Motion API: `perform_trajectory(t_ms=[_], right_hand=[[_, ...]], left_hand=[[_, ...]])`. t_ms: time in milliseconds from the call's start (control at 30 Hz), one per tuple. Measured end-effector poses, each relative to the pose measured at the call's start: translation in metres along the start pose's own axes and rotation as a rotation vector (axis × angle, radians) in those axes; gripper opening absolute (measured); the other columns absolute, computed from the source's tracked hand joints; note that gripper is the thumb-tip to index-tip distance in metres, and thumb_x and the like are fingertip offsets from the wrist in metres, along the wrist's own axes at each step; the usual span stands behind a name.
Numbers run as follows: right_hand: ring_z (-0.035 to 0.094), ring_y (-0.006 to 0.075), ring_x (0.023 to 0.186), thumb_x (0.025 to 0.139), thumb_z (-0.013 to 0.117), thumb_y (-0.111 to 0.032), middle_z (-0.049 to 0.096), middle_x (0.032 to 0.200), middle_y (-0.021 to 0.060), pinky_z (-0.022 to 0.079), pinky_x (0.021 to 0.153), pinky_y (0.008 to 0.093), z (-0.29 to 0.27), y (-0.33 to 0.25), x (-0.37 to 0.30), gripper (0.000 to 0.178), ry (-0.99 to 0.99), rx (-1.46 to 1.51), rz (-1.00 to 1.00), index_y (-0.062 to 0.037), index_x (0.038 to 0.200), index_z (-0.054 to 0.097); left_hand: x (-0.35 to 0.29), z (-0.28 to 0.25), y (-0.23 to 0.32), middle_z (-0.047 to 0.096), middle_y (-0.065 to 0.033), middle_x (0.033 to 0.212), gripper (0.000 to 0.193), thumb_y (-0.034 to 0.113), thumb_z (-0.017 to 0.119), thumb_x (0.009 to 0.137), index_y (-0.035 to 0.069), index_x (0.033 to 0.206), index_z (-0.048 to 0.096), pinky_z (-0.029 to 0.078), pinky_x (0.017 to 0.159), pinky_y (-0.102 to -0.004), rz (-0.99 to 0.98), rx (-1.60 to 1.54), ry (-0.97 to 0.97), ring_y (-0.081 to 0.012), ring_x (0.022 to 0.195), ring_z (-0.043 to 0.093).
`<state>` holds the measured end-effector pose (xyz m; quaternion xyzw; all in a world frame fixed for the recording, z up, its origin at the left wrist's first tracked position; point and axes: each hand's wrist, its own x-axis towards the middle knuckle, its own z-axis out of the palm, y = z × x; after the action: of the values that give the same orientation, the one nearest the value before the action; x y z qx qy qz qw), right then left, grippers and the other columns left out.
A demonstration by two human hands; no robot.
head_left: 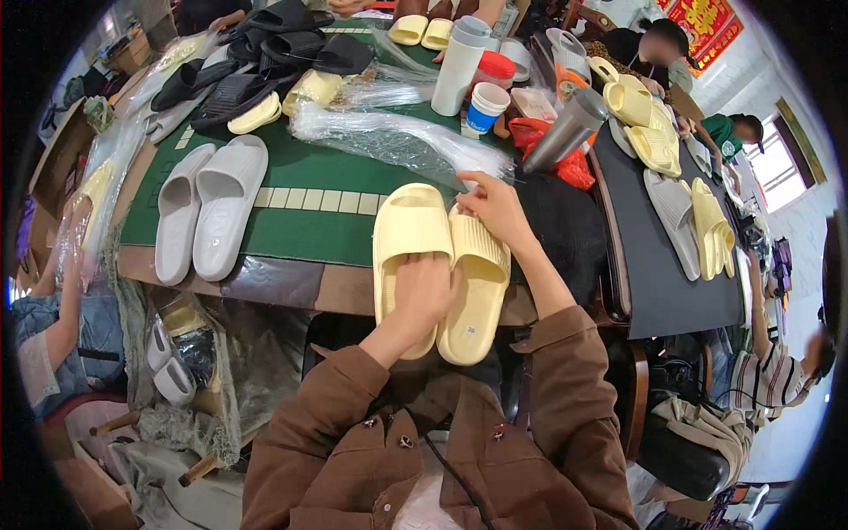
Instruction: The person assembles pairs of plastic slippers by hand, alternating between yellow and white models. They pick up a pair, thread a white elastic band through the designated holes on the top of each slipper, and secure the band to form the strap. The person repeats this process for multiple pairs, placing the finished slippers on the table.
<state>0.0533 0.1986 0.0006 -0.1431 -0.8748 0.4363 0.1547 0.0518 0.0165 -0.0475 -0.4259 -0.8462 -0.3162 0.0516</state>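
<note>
I have a pair of pale yellow slides in front of me at the table's near edge, toes pointing away. My left hand (424,287) reaches into the left slide (412,231); its fingertips are hidden under the strap and the thumb lies toward the other shoe. At the toe end of the right slide (473,305), my right hand (495,208) has its fingers bent close together over the strap's far edge. Whatever they pinch is too small to make out. Just beyond lies a bundle of clear plastic strips (397,137) in a bag.
A grey pair of slides (230,208) stands left on the green mat (314,237). Black slides (283,49) are heaped behind. A white tumbler (460,66), a paper cup (487,108) and a steel flask (567,130) stand back right. Other people sit around the neighbouring tables.
</note>
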Motion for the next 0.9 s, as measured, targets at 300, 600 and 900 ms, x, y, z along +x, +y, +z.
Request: perform_trajectory(t_ms=[300, 600, 900], right_hand=[[0.064, 0.0123, 0.064, 0.087, 0.06, -0.009, 0.067, 0.072, 0.0091, 0.05, 0.059, 0.026, -0.002, -0.007, -0.001, 0.017, 0.012, -0.016, -0.089, 0.0025, 0.096, 0.068], [0.064, 0.0125, 0.074, 0.093, 0.054, -0.003, 0.065, 0.084, 0.0083, 0.057, 0.058, 0.0265, -0.001, -0.02, -0.002, 0.015, 0.15, 0.189, -0.142, 0.0021, 0.102, 0.065], [0.066, 0.0196, 0.071, 0.09, 0.053, 0.002, 0.066, 0.087, 0.014, 0.054, 0.064, 0.0312, 0.026, -0.023, -0.011, 0.014, 0.2, 0.007, -0.336, 0.0027, 0.1, 0.063]], left_hand=[[0.003, -0.02, 0.006, 0.062, -0.0242, 0.094, 0.034, 0.027, 0.06, 0.087, -0.007, 0.092, 0.061, 0.041, 0.091, -0.0509, -0.152, -0.126, -0.266, -0.0408, 0.093, 0.058], [-0.021, -0.078, 0.018, 0.061, -0.0194, 0.104, 0.037, 0.019, 0.066, 0.083, -0.001, 0.113, 0.056, 0.051, 0.074, -0.0384, 0.143, -0.105, -0.03, -0.0335, 0.084, 0.063], [0.098, -0.034, -0.027, 0.066, -0.0189, 0.093, 0.021, 0.005, 0.052, 0.088, -0.001, 0.107, 0.058, 0.051, 0.072, -0.0411, 0.076, -0.321, 0.116, -0.038, 0.081, 0.063]])
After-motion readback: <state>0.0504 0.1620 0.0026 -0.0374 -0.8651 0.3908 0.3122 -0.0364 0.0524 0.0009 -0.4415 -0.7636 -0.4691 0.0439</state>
